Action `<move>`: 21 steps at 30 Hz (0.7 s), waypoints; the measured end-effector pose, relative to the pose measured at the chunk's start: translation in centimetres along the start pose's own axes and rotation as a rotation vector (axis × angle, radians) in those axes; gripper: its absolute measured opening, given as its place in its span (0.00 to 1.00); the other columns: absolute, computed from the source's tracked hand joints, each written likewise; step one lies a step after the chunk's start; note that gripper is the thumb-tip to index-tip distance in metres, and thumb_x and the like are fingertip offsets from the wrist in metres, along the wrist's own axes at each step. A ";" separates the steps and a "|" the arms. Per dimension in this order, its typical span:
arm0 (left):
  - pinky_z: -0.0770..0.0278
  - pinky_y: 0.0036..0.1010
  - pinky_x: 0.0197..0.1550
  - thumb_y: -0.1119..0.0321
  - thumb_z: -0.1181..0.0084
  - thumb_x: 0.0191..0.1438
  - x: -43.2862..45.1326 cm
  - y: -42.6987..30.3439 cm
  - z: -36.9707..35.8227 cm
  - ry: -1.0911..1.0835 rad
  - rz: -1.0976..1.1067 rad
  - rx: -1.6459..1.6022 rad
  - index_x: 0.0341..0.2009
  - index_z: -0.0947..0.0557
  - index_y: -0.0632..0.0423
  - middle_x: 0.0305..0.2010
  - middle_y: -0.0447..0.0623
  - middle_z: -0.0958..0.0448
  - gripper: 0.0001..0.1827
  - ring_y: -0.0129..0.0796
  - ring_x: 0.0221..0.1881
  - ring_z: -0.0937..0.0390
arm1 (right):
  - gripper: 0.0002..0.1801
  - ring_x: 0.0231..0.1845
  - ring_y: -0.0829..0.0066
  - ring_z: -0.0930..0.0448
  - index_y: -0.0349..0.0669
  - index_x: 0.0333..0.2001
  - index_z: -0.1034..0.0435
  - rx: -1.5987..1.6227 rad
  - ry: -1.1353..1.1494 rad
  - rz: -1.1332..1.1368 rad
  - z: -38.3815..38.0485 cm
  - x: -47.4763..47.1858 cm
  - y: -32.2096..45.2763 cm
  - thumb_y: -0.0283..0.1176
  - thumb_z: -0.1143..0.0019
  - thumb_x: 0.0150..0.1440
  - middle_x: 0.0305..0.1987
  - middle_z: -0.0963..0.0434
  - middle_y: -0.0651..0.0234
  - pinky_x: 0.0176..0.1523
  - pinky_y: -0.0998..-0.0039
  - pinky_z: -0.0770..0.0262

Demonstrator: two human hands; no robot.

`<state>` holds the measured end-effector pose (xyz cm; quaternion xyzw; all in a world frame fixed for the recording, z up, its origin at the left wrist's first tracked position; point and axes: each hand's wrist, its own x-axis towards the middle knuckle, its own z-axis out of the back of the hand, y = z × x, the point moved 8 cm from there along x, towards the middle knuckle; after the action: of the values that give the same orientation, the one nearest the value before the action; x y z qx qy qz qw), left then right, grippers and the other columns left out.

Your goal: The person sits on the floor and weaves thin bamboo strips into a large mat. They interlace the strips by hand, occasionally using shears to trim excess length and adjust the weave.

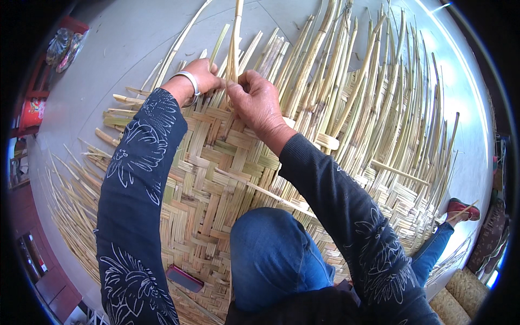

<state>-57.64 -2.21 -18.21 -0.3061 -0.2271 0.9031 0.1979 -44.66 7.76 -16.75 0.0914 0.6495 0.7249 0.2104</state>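
A large woven mat of split reed strips (203, 195) lies under my knee, its unwoven strip ends fanning out at the far edge. My right hand (256, 95) pinches the base of a raised bundle of strips (235, 44) between thumb and fingers. Close beside it on the left, my left hand (205, 79), with a silver bracelet at the wrist, has its fingers down among the strip ends at the mat's edge; what its fingertips hold is partly hidden. A short pale stick (327, 141) lies across the strips right of my right forearm.
A dark red phone-like object (185, 278) lies on the mat near my knee. Long loose strips (390, 93) spread over the grey floor (118, 53) at the right. Another person's leg with a red shoe (463, 210) is at the far right, near rolled woven mats (467, 290). Red furniture (53, 276) stands left.
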 end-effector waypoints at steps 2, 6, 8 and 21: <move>0.34 0.23 0.21 0.64 0.34 0.47 0.1 0.7 -0.7 0.098 0.048 -0.177 0.36 0.22 0.55 0.22 0.43 0.26 0.14 0.26 0.20 0.30 | 0.14 0.21 0.66 0.21 0.32 0.30 0.30 0.046 -0.003 -0.029 0.1 -0.1 -0.3 0.34 0.45 0.55 0.20 0.23 0.57 0.31 0.68 0.23; 0.29 0.20 0.28 0.64 0.34 0.50 -0.8 1.3 -1.2 0.152 -0.017 -0.505 0.39 0.21 0.56 0.28 0.41 0.23 0.14 0.24 0.26 0.27 | 0.13 0.21 0.65 0.20 0.31 0.30 0.30 0.020 -0.051 -0.031 0.5 0.0 -0.3 0.34 0.46 0.56 0.20 0.23 0.56 0.30 0.67 0.23; 0.25 0.20 0.39 0.65 0.35 0.53 -1.2 2.3 -1.1 0.194 0.033 -0.592 0.45 0.21 0.57 0.37 0.42 0.21 0.16 0.25 0.36 0.24 | 0.14 0.24 0.63 0.19 0.31 0.31 0.30 -0.029 -0.071 -0.041 0.4 0.3 -0.2 0.34 0.46 0.56 0.21 0.23 0.54 0.32 0.66 0.22; 0.28 0.22 0.49 0.66 0.41 0.58 -3.1 3.6 -0.3 0.082 -0.049 -0.972 0.56 0.27 0.59 0.44 0.45 0.21 0.22 0.25 0.46 0.26 | 0.15 0.45 0.56 0.20 0.43 0.42 0.24 -0.514 0.129 0.006 -1.4 -0.1 0.8 0.32 0.46 0.50 0.39 0.19 0.56 0.50 0.60 0.26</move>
<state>-55.99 -6.56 -18.88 -0.3930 -0.6215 0.6748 0.0620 -45.31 6.42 -16.13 -0.0096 0.4558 0.8711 0.1826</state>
